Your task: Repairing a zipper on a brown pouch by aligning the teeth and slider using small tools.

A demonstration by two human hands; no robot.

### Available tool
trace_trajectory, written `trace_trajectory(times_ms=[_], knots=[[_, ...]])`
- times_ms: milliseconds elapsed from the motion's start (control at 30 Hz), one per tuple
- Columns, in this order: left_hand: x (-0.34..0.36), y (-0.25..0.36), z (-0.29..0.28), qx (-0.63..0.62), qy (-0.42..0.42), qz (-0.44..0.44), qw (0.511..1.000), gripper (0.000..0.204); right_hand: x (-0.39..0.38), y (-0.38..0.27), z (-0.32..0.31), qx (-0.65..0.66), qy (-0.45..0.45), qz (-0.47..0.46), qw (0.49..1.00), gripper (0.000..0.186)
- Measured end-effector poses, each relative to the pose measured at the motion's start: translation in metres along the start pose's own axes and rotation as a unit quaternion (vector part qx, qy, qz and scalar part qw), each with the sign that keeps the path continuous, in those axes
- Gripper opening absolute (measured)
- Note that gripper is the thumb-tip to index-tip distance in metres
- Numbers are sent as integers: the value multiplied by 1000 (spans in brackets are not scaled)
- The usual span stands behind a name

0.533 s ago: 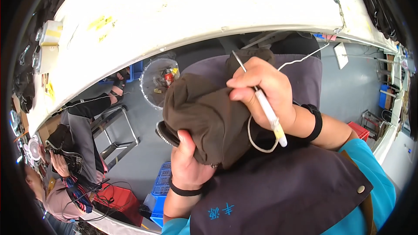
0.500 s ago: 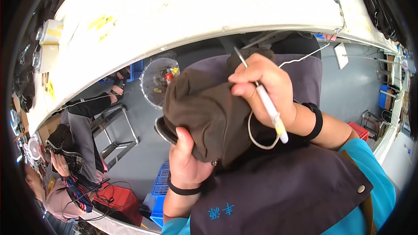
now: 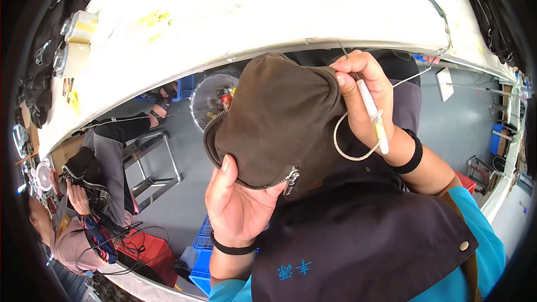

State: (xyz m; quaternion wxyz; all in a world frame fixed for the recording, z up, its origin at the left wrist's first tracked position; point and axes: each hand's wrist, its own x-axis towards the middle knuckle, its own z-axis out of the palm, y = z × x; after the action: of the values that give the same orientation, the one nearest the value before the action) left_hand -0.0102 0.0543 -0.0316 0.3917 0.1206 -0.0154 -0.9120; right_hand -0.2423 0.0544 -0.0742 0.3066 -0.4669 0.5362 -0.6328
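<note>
A dark brown fabric pouch (image 3: 277, 112) with a metal zipper along its lower edge is held up in front of me. My left hand (image 3: 238, 207) grips its lower edge from below, thumb on the fabric beside the zipper pull (image 3: 290, 180). My right hand (image 3: 363, 95) pinches the pouch's upper right corner and also holds a thin white pen-like tool (image 3: 373, 117) with a metal tip and a grey cord loop (image 3: 347, 142). A dark apron (image 3: 358, 235) covers my lap.
The white worktable (image 3: 268, 11) curves across the top, with tape rolls (image 3: 78, 28) at its left end. Under it sit a clear bin (image 3: 212, 98), a metal stool (image 3: 154, 165), blue crates (image 3: 204, 257) and a red crate (image 3: 142, 251). Another person (image 3: 84, 190) sits at the left.
Both hands have lifted the pouch up toward the table edge and turned it, so the zipper edge and pull now face me. My right hand has shifted to the upper right corner.
</note>
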Motion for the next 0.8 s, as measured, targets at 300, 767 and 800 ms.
trace_trajectory(times_ms=[300,767,800], knots=[[6,-3,5,-56,21,17,998,45,4,-21,-13,-271,5,-258,927,38],[12,-18,47,-15,143,102,984,46,-25,-26,22,-112,-105,-232,960,49],[12,-18,46,31,147,113,982,47,-21,-28,24,-105,-95,-239,961,47]])
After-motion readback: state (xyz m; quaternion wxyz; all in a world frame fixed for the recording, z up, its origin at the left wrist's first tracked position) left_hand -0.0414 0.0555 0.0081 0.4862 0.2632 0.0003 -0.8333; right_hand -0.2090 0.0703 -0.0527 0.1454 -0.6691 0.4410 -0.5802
